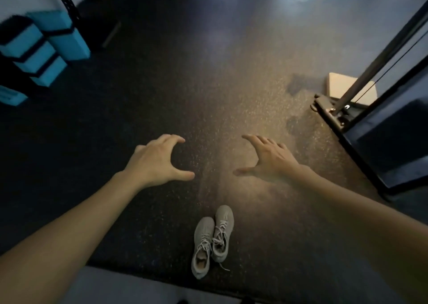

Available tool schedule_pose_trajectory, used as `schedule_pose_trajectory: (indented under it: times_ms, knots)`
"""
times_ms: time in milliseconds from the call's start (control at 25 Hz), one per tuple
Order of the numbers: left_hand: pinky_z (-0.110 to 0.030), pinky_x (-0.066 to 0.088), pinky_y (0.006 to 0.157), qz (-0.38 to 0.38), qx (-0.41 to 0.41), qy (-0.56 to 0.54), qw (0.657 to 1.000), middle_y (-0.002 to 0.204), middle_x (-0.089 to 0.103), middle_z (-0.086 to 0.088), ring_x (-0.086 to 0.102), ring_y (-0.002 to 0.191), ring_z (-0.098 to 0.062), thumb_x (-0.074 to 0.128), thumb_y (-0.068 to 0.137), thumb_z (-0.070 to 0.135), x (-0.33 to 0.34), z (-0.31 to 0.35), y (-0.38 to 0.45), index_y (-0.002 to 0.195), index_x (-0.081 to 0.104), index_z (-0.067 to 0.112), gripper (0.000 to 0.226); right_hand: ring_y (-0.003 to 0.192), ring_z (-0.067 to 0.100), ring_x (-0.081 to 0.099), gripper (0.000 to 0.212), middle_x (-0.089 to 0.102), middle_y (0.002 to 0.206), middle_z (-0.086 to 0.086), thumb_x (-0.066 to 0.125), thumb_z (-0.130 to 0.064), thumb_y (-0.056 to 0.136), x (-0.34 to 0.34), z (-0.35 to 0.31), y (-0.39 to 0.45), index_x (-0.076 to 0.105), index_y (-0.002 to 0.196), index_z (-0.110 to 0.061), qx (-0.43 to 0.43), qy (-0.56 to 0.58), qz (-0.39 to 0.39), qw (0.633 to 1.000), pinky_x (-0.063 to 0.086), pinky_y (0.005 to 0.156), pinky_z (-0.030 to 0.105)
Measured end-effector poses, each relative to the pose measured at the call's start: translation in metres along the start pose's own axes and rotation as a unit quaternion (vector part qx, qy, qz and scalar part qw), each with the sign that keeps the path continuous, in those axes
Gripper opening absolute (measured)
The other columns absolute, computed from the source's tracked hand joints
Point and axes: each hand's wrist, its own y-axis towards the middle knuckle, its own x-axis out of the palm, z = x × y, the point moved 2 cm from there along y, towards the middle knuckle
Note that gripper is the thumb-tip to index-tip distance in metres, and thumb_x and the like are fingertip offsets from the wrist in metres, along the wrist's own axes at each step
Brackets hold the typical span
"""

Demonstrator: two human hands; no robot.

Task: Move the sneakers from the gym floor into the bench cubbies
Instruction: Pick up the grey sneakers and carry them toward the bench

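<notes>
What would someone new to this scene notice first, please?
Two bare hands, the left hand and right hand, reach out open and empty over the speckled floor. Below them, a pair of grey sneakers sits side by side; blue blocks stack at far left.

Dim scene; warm light patch mid-floor [243, 118]; corners dark, soft, wide-angle warped.

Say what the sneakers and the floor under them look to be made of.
Sneakers: probably a soft knit or canvas fabric, matte grey, with pale woven laces; no shine. Floor: likely rubber gym matting, dark with pale speckles, mostly matte with a dull sheen farther away.
</notes>
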Motion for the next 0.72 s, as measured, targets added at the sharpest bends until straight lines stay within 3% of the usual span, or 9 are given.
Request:
schedule_pose_trajectory:
  times_ms: [280,400,600,720]
  knots:
    - [-0.046,0.035,0.104,-0.083,-0.013,-0.024,0.996,0.146,0.033,0.012,0.042,0.128,-0.015,0.066,0.061,0.074,0.220,-0.072,0.061,0.138,0.030,0.035,0.094,0.135,0.025,0.031,0.104,0.028,0.152,-0.001,0.053,-0.084,0.064,0.209,0.034,0.068,0.013,0.146,-0.035,-0.003,0.018,-0.066,0.998,0.028,0.105,0.047]
    - [-0.045,0.033,0.102,-0.123,-0.014,-0.034,0.992,0.146,0.033,0.012,0.042,0.127,-0.016,0.065,0.061,0.074,0.338,-0.095,0.072,0.138,0.030,0.035,0.094,0.135,0.025,0.032,0.103,0.029,0.151,-0.001,0.053,-0.084,0.064,0.329,0.052,0.083,0.015,0.146,-0.034,-0.008,0.032,-0.104,0.994,0.028,0.104,0.047]
    - [-0.042,0.036,0.098,-0.196,-0.011,-0.065,0.978,0.143,0.036,0.014,0.043,0.125,-0.015,0.067,0.061,0.074,0.513,-0.119,0.050,0.138,0.031,0.035,0.093,0.135,0.023,0.030,0.098,0.030,0.151,-0.003,0.057,-0.078,0.067,0.499,0.067,0.063,0.022,0.144,-0.030,-0.010,0.070,-0.171,0.983,0.025,0.105,0.047]
    - [-0.038,0.038,0.096,-0.231,-0.010,-0.102,0.968,0.137,0.040,0.015,0.045,0.121,-0.013,0.071,0.061,0.069,0.600,-0.126,0.029,0.135,0.035,0.033,0.090,0.128,0.021,0.038,0.092,0.041,0.141,-0.004,0.058,-0.076,0.067,0.582,0.068,0.042,0.030,0.141,-0.027,-0.020,0.086,-0.203,0.975,0.028,0.102,0.046]
